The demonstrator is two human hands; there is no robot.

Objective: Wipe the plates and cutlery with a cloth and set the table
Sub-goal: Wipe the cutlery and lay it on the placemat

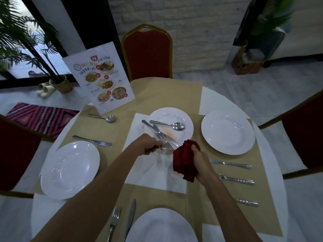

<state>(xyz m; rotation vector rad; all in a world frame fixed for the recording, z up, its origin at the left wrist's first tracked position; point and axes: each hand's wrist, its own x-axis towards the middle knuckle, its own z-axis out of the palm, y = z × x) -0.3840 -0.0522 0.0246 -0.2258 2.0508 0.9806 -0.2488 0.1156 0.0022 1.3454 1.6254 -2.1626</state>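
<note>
As the task stands, with three clean white plates and their cutlery laid out around the round table under tan placemats (pixel 162 95), the business now is one piece at the centre. The left hand (pixel 150 145) has its fingers curled round the handle of a silver metal fork (pixel 167 147), gripping it close to the neck. The fork is held just off the near rim of the round white plate with an orange smear (pixel 174 116). On that plate lie a silver spoon (pixel 167 124) and a table knife (pixel 157 131), crossed with another piece I cannot make out. The right hand (pixel 199 159) is closed in a fist on a crumpled dark red cloth (pixel 183 160), which bunches out above and below the fingers. What matters is how the two line up: the fork's long axis runs almost level from left to right, tines pointing straight at the cloth, and the tips sit just beside its upper fold. Whether they touch it I cannot tell. The cloth hand is the nearer to the tines, so to my eye the next move needs little more than folding the cloth over the tines and drawing it along the fork's length. The handle is hidden in the left fist, so that end would likely need a change of grip before it could be wiped.
</note>
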